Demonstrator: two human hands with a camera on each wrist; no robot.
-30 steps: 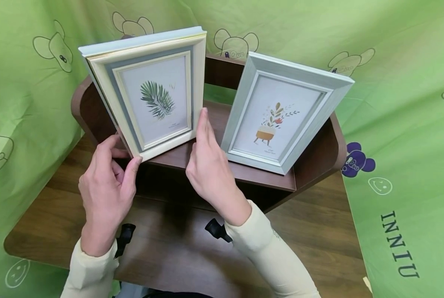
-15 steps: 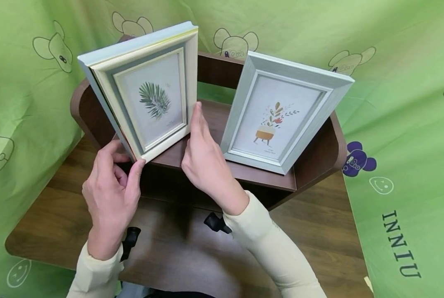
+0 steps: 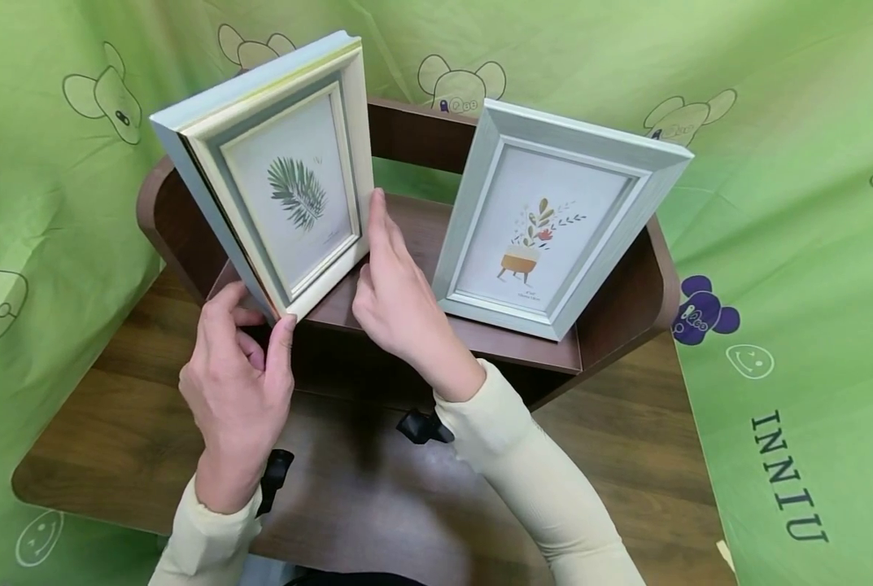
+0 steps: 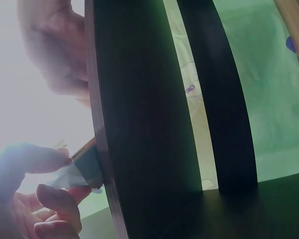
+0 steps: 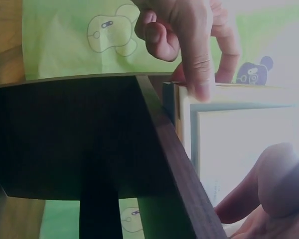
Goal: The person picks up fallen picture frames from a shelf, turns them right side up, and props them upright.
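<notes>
Left hand [image 3: 237,389] sat at lower left of the head view, thumb and curled fingers pinching the bottom corner of the leaf-print frame [image 3: 290,175]. That frame stood upright on the shelf [image 3: 531,354], left of centre, turned at an angle w/ its thick side edge facing the camera's left. In the left wrist view the same hand [image 4: 37,196] showed at lower left, fingertips closing on the frame's corner [image 4: 87,167] right against the shelf's dark edge [image 4: 139,124]; much of that pic was washed out by glare.

Right hand [image 3: 399,293] was at centre of the head view, fingers straight and together, laid flat along the frame's right edge near the bottom, thumb tucked toward the lower edge. Not wrapped round anything, just pressing against the side. Right wrist view showed the palm [image 5: 274,194] at lower right beside the frame's pale face [image 5: 239,144], w/ the other hand's fingers [image 5: 189,45] coming down on the frame's corner from the top.

A 2nd frame, the plant-pot print frame [image 3: 553,220], leaned back on the shelf to the right, apart from both hands. Shelf stood on the wooden counter [image 3: 114,439], green cartoon-print cloth [image 3: 787,244] all round.
</notes>
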